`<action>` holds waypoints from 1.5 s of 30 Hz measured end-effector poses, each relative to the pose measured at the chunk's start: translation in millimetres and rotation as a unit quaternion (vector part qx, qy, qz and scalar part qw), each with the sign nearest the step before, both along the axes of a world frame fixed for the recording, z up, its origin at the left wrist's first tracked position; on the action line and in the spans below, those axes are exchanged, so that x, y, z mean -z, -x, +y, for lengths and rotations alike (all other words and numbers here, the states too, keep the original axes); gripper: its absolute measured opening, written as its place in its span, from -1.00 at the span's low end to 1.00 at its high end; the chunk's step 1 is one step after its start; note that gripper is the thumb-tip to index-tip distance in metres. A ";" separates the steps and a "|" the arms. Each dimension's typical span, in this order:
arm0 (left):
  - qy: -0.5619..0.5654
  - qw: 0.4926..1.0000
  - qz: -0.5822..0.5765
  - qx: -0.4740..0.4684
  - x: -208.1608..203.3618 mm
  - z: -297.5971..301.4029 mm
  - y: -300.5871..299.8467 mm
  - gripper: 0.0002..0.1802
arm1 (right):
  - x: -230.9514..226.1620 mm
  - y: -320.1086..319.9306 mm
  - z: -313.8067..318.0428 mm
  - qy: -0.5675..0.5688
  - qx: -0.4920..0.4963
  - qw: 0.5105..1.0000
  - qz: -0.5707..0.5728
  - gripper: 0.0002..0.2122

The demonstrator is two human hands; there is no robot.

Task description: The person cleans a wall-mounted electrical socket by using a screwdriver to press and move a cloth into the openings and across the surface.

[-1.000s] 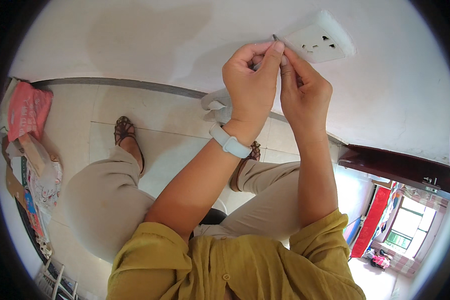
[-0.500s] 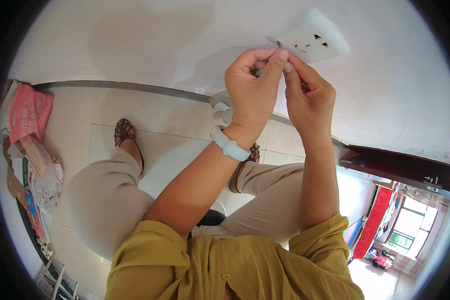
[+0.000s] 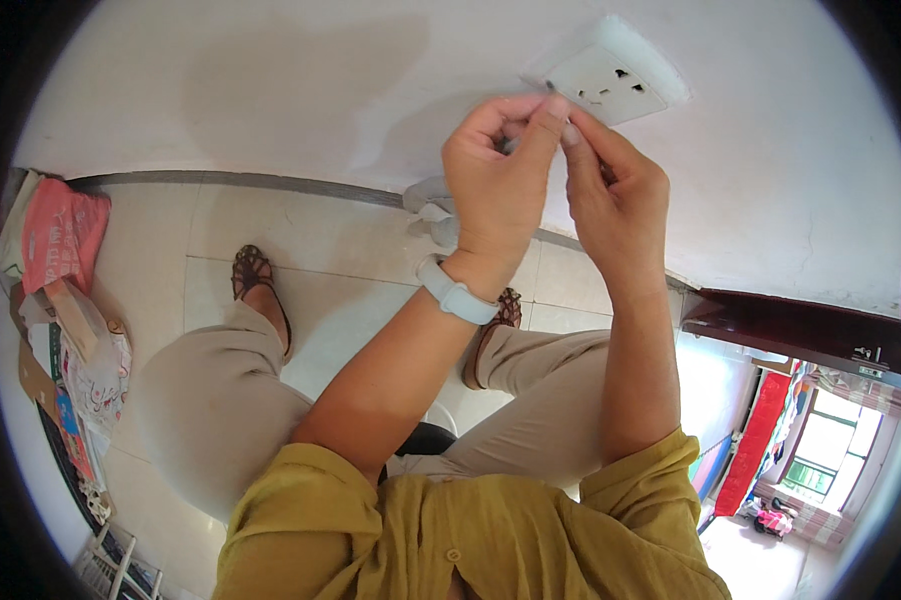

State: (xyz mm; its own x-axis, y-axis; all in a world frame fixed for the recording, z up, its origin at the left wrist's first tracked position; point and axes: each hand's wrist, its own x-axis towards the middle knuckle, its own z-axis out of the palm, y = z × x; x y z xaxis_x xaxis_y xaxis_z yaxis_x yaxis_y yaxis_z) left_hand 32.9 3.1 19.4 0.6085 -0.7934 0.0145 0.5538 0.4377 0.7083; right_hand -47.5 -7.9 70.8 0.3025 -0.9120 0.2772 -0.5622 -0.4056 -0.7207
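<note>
Both my hands are raised in front of a white wall socket [image 3: 592, 66], close to its lower left edge. My left hand [image 3: 500, 180], with a pale watch on the wrist, is closed in a pinch with thumb and forefinger together. Beside it my right hand [image 3: 620, 195] pinches too, its fingertips meeting those of the left. A small dark tip [image 3: 550, 87] shows just above the left fingertips, at the socket's edge. Whatever the fingers hold is mostly hidden by them. Behind my left wrist, low by the wall, is a grey-white soft-looking thing [image 3: 433, 212], partly covered.
A pale wall [image 3: 300, 90] rises ahead above a grey skirting strip [image 3: 270, 183] and a tiled floor [image 3: 340, 290]. Bags, one of them red [image 3: 65, 235], and boxes line the left side. On the right are a dark red door frame [image 3: 770, 322] and a bright room with a window.
The view has shifted slightly, so the socket sits a little further left in it. Both hands keep their pinch at the socket's edge, with hardly any change in their fingers.
</note>
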 end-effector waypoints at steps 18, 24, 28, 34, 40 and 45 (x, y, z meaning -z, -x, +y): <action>-0.011 0.999 0.028 0.039 -1.8 1.2 6.0 -0.85 | 9.6 1.9 1.1 0.029 0.027 0.999 -0.014 -0.81; 0.006 1.000 0.014 0.021 1.2 -1.2 2.6 -0.86 | 6.3 -2.5 0.4 0.029 -0.003 0.999 -0.024 -0.81; -0.038 0.999 0.005 0.037 2.4 4.6 9.6 -0.85 | 12.6 5.7 0.7 0.011 0.018 1.000 0.006 -0.81; -0.011 0.999 0.045 -0.010 5.2 -1.3 3.9 -0.87 | 14.7 -5.8 -0.3 0.018 -0.008 1.000 -0.021 -0.81; -0.029 0.999 0.017 0.026 0.5 3.1 9.2 -0.86 | 19.3 5.0 0.0 0.003 0.026 0.999 -0.029 -0.81; -0.012 1.000 0.000 0.001 6.1 0.8 4.8 -0.86 | 15.7 -4.7 1.8 0.017 0.004 0.999 -0.035 -0.80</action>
